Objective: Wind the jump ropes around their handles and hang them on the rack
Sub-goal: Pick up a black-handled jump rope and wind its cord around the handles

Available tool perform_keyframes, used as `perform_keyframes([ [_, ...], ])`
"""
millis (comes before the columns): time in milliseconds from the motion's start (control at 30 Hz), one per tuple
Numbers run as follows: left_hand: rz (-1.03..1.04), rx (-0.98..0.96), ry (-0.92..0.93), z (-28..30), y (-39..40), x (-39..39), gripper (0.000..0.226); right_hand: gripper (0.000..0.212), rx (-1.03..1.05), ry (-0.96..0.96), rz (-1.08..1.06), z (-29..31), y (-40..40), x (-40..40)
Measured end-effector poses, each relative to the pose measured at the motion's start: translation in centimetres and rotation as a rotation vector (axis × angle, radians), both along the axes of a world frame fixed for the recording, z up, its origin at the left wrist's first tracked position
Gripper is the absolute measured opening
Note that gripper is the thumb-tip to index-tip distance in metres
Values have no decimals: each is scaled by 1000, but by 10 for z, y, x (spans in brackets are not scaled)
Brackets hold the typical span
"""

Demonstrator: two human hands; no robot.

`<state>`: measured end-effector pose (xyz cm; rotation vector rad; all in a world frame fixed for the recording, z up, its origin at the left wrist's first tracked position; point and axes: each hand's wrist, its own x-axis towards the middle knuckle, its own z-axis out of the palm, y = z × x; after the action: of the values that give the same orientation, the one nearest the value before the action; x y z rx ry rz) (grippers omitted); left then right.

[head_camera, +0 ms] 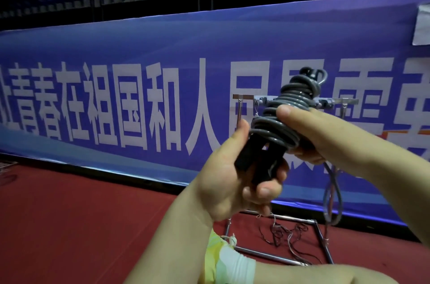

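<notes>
Nearly wound, by the look of it: the left hand (235, 174) grips the black handles (253, 160) at their lower end, and above that grip the grey jump rope (282, 111) is coiled thickly up to the handle tops. The right hand (325, 130) closes on the coils, thumb pressed over them. Below the right hand a last loop of rope (332, 200) hangs loose, so I judge a few turns and a tuck remain. Hanging is not yet done; the metal rack (244, 97) stands just behind the bundle, near enough to reach.
</notes>
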<state>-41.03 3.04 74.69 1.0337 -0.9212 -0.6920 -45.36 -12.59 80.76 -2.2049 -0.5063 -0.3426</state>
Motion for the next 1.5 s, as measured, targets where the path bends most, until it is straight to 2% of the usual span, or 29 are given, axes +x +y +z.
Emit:
perform_keyframes([
  [133,223,81,3,-2,-5,6,65,60,-112,110,-107,-2,-10,6],
  [333,557,266,-272,-6,-12,6,65,73,-168,180,-270,-8,-16,13],
  [500,686,320,-329,-7,-15,7,68,77,-179,175,-340,-13,-21,18],
  [667,816,404,-424,-11,-15,17,59,71,-184,215,-337,-13,-22,18],
  [767,922,526,-590,-9,-14,12,65,65,-44,320,-269,-13,-24,16],
  [867,1012,627,-715,-6,-12,7,50,62,85,362,-197,-16,-27,15],
  [1000,1043,609,-727,-5,-12,9,37,50,208,305,-176,-22,-23,17],
  [1100,1057,574,-682,-6,-12,9,36,39,255,208,-195,-26,-15,19],
  [1167,1003,546,-668,-5,-10,9,37,37,256,130,-174,-28,-11,18],
  [1200,896,504,-621,-5,-9,8,39,38,237,85,-158,-29,-11,17],
  [1333,215,238,-294,-8,-2,1,73,20,243,-38,-18,-28,-11,5],
  [1500,-363,44,49,-17,-20,-2,70,25,344,-91,138,-31,-12,1],
])
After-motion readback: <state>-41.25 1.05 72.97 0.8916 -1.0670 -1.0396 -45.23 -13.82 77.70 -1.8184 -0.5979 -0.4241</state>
